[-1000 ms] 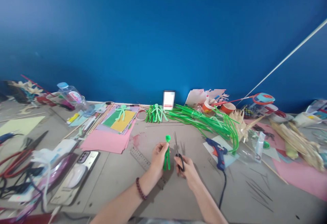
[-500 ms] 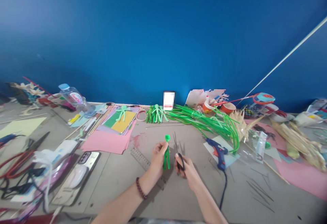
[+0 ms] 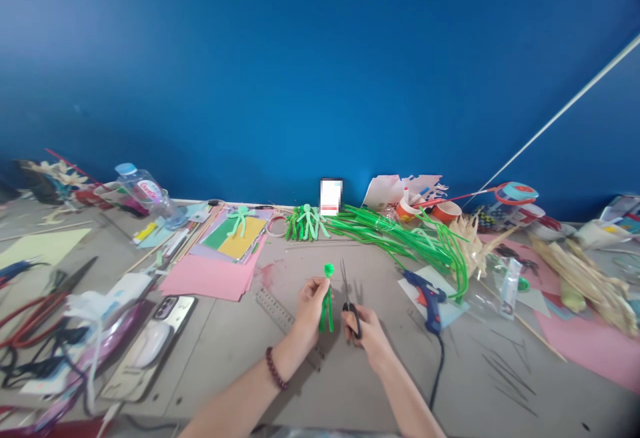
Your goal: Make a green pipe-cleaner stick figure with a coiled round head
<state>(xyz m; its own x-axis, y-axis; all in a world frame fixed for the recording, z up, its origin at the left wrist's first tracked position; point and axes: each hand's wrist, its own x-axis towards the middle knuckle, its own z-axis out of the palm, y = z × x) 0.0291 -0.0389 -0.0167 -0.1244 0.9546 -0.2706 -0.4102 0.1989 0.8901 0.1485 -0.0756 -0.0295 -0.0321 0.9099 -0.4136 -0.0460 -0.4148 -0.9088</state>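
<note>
Between the fingers of my left hand (image 3: 311,305) is a green pipe-cleaner figure (image 3: 328,315), upright, its round coiled head showing above my fingertips and two legs hanging below. My right hand (image 3: 365,333) grips a pair of scissors (image 3: 346,281) by the black handles, the blades pointing up and away from me. The scissors stand just right of the figure, apart from it. Under my left hand lies a metal ruler (image 3: 275,309). Further back, more pipe-cleaner figures (image 3: 307,222) lie in a cluster beside a bundle of long green pipe cleaners (image 3: 400,238).
A blue glue gun (image 3: 429,301) with its cord lies to the right. On the left are a phone (image 3: 150,351), red-handled scissors (image 3: 37,318) and pink paper (image 3: 207,277). A lit screen (image 3: 331,197) leans on the blue wall. Dark wires (image 3: 510,371) lie front right.
The scissors have turned slightly in my right hand, and the handles sit a little lower. My left hand holds the figure almost exactly where it was.
</note>
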